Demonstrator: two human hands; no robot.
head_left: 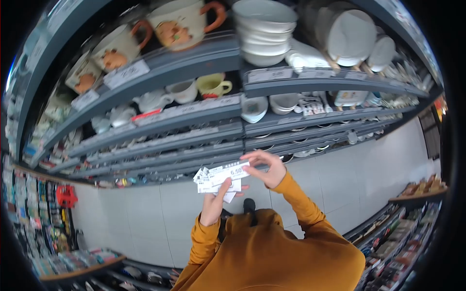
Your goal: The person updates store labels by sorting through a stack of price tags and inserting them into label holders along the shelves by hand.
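Note:
A fanned bundle of white paper price tags (206, 182) is in front of my chest, above the floor. My left hand (211, 208) is closed around the bundle from below, its thumb pressed on the front and some fingertips showing past the right side. The top price tag (228, 173) reads 6.50. At the right end of that tag, my right hand (272, 170) pinches it between thumb and fingers. The tags behind lie at different angles and are partly covered.
Ahead stands a grey shelf unit (208, 62) with price labels along its edges. It carries mugs (177, 29), stacked white bowls (266, 36), plates (350, 36) and a yellow-green cup (213, 86). A red object (66, 196) is at the left, and goods shelves (398, 247) are behind right.

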